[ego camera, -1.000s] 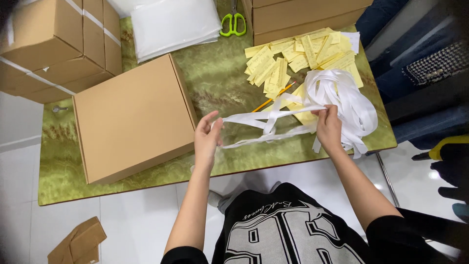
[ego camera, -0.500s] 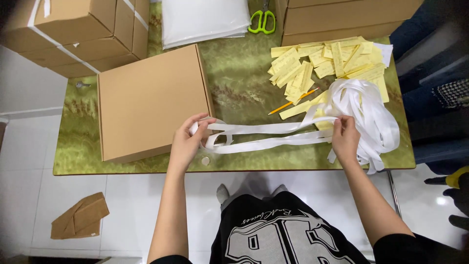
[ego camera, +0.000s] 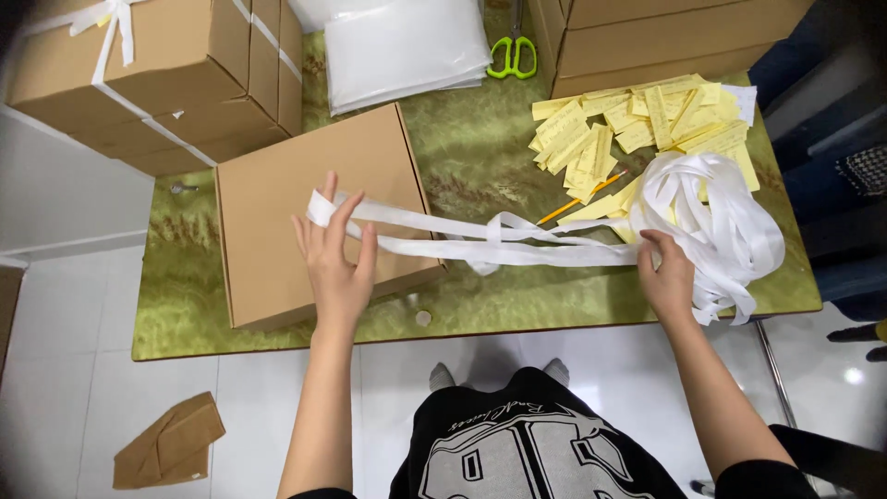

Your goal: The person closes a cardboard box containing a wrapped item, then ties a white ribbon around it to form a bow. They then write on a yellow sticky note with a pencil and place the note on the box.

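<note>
My left hand (ego camera: 336,259) holds the end of a white ribbon (ego camera: 480,240) looped around its fingers, over a flat closed cardboard box (ego camera: 277,231). The ribbon runs in two strands to the right, with a twist in the middle. My right hand (ego camera: 667,277) pinches the ribbon where it leaves a loose heap of white ribbon (ego camera: 711,212) on the green table (ego camera: 480,157).
A pile of yellow paper slips (ego camera: 628,125) and a pencil (ego camera: 582,199) lie behind the ribbon heap. Green scissors (ego camera: 513,55), a stack of clear bags (ego camera: 407,42), ribbon-tied boxes (ego camera: 148,74) and more boxes (ego camera: 665,37) line the far side. A cardboard scrap (ego camera: 171,442) lies on the floor.
My left hand has pulled the ribbon leftward over the box, drawing out a longer length from the heap. My right hand has stayed at the heap.
</note>
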